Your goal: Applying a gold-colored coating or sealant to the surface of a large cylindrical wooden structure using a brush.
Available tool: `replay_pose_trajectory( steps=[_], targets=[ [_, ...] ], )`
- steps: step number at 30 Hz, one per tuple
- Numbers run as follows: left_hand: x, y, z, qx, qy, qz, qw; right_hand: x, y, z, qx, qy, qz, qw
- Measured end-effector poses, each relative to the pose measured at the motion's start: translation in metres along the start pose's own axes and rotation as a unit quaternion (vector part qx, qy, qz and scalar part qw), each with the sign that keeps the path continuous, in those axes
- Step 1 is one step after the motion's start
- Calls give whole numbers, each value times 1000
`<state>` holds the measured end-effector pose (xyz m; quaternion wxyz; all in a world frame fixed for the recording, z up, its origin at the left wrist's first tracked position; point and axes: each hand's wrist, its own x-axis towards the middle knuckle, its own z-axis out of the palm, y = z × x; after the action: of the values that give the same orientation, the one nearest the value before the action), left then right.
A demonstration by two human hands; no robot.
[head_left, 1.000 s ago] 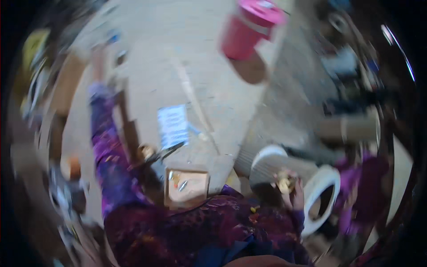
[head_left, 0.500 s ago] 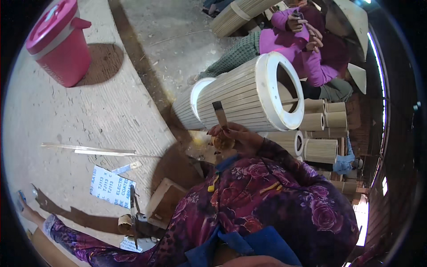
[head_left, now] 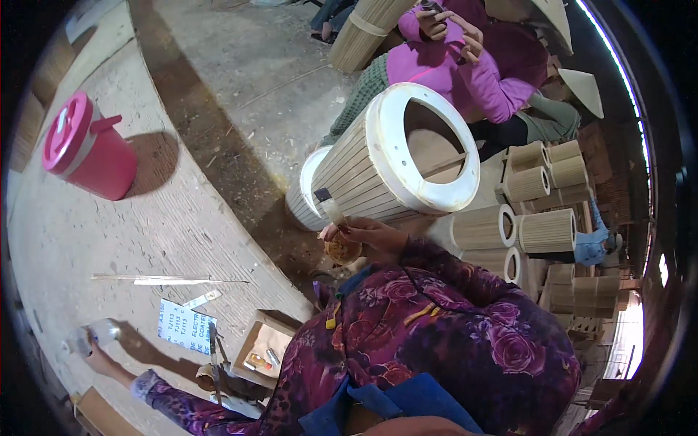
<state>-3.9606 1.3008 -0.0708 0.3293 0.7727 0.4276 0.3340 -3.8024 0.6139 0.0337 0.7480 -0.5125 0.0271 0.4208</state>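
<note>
At the far left, over the pale wooden surface, my left hand (head_left: 97, 354) is closed around a clear plastic bottle (head_left: 107, 331). My right hand (head_left: 374, 236), in front of my chest, holds a small round cup (head_left: 342, 251) with yellowish-brown stuff in or on it. The same hand grips a flat, pale stick (head_left: 333, 211) with a dark square end pointing up and away. Just beyond it lies a large slatted wooden drum (head_left: 363, 163) on its side, its white ring end (head_left: 389, 138) facing right.
On the wooden surface (head_left: 189, 232) are a pink lidded jug (head_left: 109, 171), thin wooden strips (head_left: 156, 280), a printed blue-white sheet (head_left: 178, 327) and an open box (head_left: 251, 341) with small items. A person in a pink top (head_left: 502, 80) sits beyond the drum; more slatted cylinders (head_left: 549, 231) stand right.
The view has shifted. My left hand has come inward with the bottle, now seen more fully. The box's inside now shows. My right hand still holds the cup and stick.
</note>
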Motion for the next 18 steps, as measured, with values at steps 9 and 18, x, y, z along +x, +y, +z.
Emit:
replay_pose_trajectory(
  steps=[9, 18],
  targets=[
    [-93, 112, 55, -102, -100, 12, 990, -15, -32, -20, 37, -78, -53, 995],
    [-156, 143, 94, -158, -160, 7, 974, -28, -66, -45, 56, -96, -83, 990]
  ],
)
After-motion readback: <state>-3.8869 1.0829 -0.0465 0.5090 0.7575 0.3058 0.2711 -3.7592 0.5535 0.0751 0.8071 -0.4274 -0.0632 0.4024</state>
